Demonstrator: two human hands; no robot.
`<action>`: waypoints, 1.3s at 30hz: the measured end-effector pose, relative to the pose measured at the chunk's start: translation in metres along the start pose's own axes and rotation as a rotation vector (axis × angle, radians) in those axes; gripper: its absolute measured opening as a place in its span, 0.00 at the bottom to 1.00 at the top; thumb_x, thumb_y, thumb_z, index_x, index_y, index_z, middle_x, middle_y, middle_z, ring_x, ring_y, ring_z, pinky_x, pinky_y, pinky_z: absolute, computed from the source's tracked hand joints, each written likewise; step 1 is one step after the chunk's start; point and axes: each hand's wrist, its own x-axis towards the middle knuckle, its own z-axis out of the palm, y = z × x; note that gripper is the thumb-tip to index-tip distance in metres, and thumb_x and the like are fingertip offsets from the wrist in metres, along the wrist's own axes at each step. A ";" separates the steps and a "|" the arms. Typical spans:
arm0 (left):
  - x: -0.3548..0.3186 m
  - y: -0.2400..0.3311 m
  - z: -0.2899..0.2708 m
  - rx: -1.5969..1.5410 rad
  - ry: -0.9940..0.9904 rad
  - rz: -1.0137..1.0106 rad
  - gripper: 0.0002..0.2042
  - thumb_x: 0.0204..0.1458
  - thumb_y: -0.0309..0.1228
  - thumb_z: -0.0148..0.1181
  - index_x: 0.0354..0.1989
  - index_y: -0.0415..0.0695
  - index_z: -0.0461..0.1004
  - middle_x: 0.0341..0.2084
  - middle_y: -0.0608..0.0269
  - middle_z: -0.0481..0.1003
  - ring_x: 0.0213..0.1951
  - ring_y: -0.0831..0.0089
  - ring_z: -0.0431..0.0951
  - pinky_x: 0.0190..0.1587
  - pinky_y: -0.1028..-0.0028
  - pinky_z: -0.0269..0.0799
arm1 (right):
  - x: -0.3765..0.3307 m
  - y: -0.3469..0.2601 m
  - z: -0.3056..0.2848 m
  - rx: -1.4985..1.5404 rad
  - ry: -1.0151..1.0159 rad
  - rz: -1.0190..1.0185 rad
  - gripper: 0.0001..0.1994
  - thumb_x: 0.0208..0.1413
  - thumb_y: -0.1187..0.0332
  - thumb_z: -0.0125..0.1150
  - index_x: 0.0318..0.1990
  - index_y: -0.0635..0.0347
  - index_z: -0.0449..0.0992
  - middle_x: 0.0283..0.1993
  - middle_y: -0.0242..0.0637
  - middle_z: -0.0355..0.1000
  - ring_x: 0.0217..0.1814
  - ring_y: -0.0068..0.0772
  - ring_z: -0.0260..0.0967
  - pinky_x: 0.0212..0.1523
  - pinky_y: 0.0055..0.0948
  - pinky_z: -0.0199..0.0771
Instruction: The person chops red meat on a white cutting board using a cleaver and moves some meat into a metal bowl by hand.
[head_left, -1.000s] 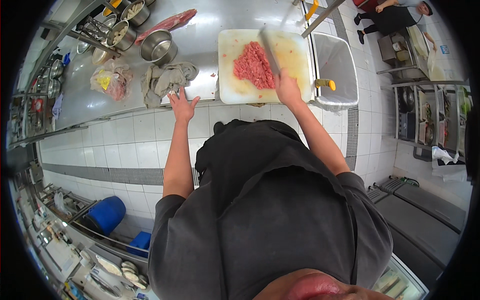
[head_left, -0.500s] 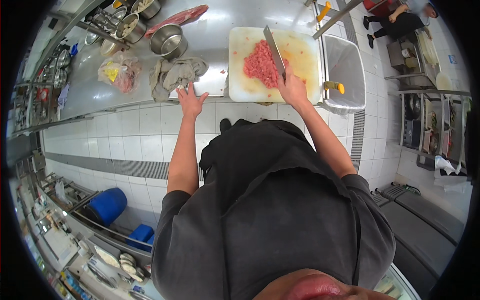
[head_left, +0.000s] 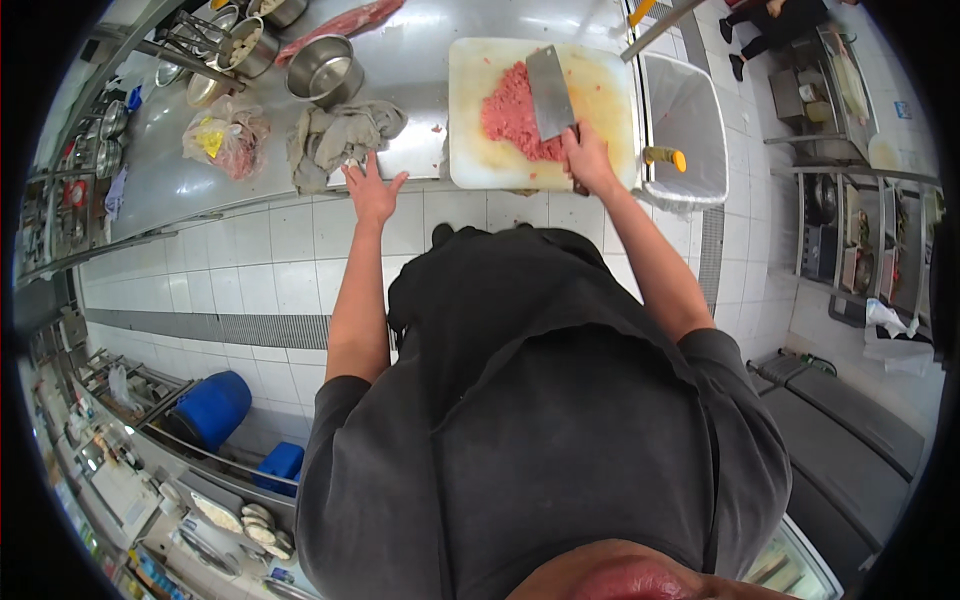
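Observation:
My right hand (head_left: 590, 158) is wrapped round the handle of a cleaver (head_left: 550, 92). Its broad blade lies tilted nearly flat over the right part of a pile of minced red meat (head_left: 508, 112). The meat is heaped on a thick white cutting board (head_left: 470, 160), stained yellowish at the right. My left hand (head_left: 374, 193) has its fingers spread at the counter's front edge, fingertips against a crumpled grey cloth (head_left: 345, 140). Whether the fingers press on the cloth or only touch it, I cannot tell.
A steel pot (head_left: 325, 72) stands behind the cloth, near a long strip of raw meat (head_left: 340, 27). A plastic bag (head_left: 228, 140) lies at the left. Right of the board is a lined bin (head_left: 690, 130) with a yellow-ended handle (head_left: 665, 158) at its edge. Another person (head_left: 775, 35) stands far right.
The cleaver has gone from edge-on beside the mince to lying flatter over its right side, its broad face showing. My left hand stays by the cloth. The whole view has shifted slightly.

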 end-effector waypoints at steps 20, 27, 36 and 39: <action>-0.004 0.005 -0.002 0.005 -0.027 -0.012 0.45 0.46 0.59 0.60 0.69 0.47 0.51 0.63 0.28 0.47 0.68 0.37 0.37 0.68 0.52 0.39 | -0.003 0.002 -0.008 -0.651 0.033 -0.203 0.14 0.60 0.60 0.50 0.44 0.62 0.66 0.29 0.58 0.74 0.34 0.63 0.72 0.37 0.54 0.71; -0.004 0.007 -0.002 0.001 -0.029 -0.012 0.45 0.47 0.59 0.60 0.68 0.46 0.51 0.63 0.28 0.47 0.68 0.36 0.38 0.68 0.52 0.39 | -0.009 0.002 -0.006 -0.626 0.060 -0.201 0.12 0.60 0.61 0.50 0.41 0.62 0.66 0.31 0.56 0.75 0.35 0.60 0.73 0.37 0.54 0.72; -0.004 0.005 -0.001 0.001 -0.028 0.005 0.45 0.47 0.59 0.60 0.68 0.45 0.51 0.63 0.27 0.46 0.67 0.34 0.38 0.68 0.51 0.40 | -0.011 0.014 -0.019 -0.641 0.095 -0.187 0.13 0.60 0.61 0.51 0.42 0.63 0.66 0.30 0.58 0.74 0.34 0.62 0.73 0.35 0.53 0.71; -0.005 0.002 0.000 -0.007 -0.028 0.000 0.45 0.47 0.60 0.59 0.68 0.45 0.52 0.63 0.27 0.46 0.67 0.33 0.38 0.68 0.50 0.40 | -0.009 0.001 -0.034 -0.497 0.095 -0.232 0.13 0.60 0.61 0.51 0.42 0.62 0.66 0.31 0.57 0.74 0.34 0.61 0.73 0.36 0.53 0.71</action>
